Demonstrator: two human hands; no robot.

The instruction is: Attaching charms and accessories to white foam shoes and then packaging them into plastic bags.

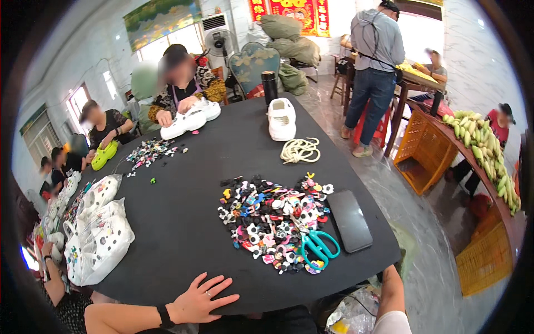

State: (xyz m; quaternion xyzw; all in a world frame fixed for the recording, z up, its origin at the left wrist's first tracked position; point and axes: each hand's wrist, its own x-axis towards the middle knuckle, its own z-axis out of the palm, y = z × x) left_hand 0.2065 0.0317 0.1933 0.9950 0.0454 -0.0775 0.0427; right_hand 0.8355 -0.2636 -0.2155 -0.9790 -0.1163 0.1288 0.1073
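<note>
Left hand [203, 300]: it lay palm down at the near edge of the table [178, 222], fingers spread wide, and had hold of nothing. Right hand: it was hidden at the table edge, with only the forearm [392, 295] in view, so its grip could not be told.

Location: the charms [267, 222] lay in a loose pile on the table, beyond the left hand and to its right. The scissors [312, 238] rested on the pile's right side, handles toward the near right corner. The phone [350, 221] lay just beside the pile. The white shoe [282, 127] and the coiled cord [300, 150] lay beyond it.

Handling: the step in hand appeared to be a rest beside the pile, and the flat left palm suited it. Any pick was best made from the pile's near rim, with a fingertip pinch on one charm, since the pieces overlapped and a broad sweep risked scattering them. The scissors were best lifted by the handles, clear of the charms, because dragging them could have pulled pieces along.
</note>
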